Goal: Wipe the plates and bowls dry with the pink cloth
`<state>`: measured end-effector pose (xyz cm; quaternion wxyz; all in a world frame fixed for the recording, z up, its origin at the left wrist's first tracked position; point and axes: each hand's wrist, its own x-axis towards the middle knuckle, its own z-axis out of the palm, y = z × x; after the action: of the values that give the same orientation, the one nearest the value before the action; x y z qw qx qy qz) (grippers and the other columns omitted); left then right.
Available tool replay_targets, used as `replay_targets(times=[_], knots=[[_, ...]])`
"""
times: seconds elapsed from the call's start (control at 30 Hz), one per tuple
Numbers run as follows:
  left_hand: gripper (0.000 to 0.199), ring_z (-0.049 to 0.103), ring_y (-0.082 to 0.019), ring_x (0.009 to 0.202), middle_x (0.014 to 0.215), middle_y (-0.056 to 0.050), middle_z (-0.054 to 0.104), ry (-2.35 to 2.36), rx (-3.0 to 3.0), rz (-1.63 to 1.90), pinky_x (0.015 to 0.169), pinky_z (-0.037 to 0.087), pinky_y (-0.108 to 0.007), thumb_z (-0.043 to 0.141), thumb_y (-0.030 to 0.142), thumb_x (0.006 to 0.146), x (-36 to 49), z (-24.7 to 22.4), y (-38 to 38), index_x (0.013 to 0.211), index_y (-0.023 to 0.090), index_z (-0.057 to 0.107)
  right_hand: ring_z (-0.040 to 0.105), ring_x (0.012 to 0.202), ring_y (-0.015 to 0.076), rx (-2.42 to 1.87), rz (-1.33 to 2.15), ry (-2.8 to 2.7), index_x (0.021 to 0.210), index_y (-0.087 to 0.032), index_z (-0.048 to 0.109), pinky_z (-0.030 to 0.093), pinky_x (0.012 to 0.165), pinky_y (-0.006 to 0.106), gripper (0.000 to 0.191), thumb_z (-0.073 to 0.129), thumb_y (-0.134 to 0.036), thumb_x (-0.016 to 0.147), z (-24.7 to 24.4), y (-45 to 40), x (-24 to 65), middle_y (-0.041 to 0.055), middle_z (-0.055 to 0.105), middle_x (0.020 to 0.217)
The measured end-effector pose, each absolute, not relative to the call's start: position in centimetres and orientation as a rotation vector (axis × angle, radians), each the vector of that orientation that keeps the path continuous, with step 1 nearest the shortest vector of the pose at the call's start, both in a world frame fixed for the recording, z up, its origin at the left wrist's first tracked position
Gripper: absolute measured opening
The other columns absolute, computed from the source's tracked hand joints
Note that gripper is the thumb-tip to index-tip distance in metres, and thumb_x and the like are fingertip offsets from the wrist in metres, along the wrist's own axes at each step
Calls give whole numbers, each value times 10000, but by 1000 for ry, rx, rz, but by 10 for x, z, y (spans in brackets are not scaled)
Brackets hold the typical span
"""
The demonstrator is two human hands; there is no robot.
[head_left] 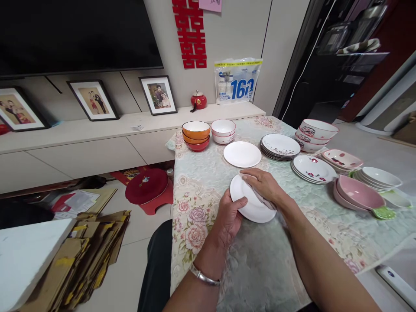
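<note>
Head view: left hand (231, 213), half-curled, pinches a white plate (253, 209) mid-frame, thumb on top, likely to steady it. Right hand (264, 185), loosely curled, holds a cloth (268, 202) against the plate. Orange bowls (196, 133), upper centre, nest, presumably saving room.

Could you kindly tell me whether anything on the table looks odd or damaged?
I see no spill or damage. In the far left stack, a round, glossy red bowl sits under glossy orange bowls, a mild colour mismatch.
</note>
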<state>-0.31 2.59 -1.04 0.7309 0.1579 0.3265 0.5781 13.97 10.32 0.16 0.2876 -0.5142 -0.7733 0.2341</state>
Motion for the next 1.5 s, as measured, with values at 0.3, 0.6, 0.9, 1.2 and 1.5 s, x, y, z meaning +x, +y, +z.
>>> replay_targets(times=[0.3,0.6,0.9,1.2,1.5], knots=[[687,670,-289,1008,1042,-96,746,705,339,1363,930,480,-413,818,174,555,-8,-9,26,1216,160,628,638,1129,294,-1723,575,-1899,1205,-228,706,455,963,403,452,455,-488,934,-1,107,150,90,712,1212],[789,669,-282,1017,1090,-99,735,737,311,1351,942,488,-424,850,142,537,-8,-11,27,1276,182,577,611,960,258,-1558,336,-1995,944,-220,781,431,875,371,343,470,-365,947,-1,105,147,87,725,913],[792,673,-259,966,1031,-58,725,682,373,1308,904,493,-401,867,148,534,-6,-10,26,1268,214,577,548,1070,251,-976,403,-2282,1057,-286,765,421,960,422,263,529,-351,959,7,89,115,69,670,1113],[778,658,-291,1040,1115,-105,723,666,355,1288,926,484,-409,863,137,519,-7,-4,23,1241,167,575,593,906,249,-1475,283,-1870,882,-189,762,454,829,382,255,562,-347,900,1,111,144,86,672,886],[760,683,-244,929,988,-40,728,642,378,1303,872,497,-375,863,121,536,-5,-9,23,1228,207,561,580,951,212,-857,375,-2378,907,-251,753,399,889,380,195,564,-272,955,19,84,106,37,710,979]])
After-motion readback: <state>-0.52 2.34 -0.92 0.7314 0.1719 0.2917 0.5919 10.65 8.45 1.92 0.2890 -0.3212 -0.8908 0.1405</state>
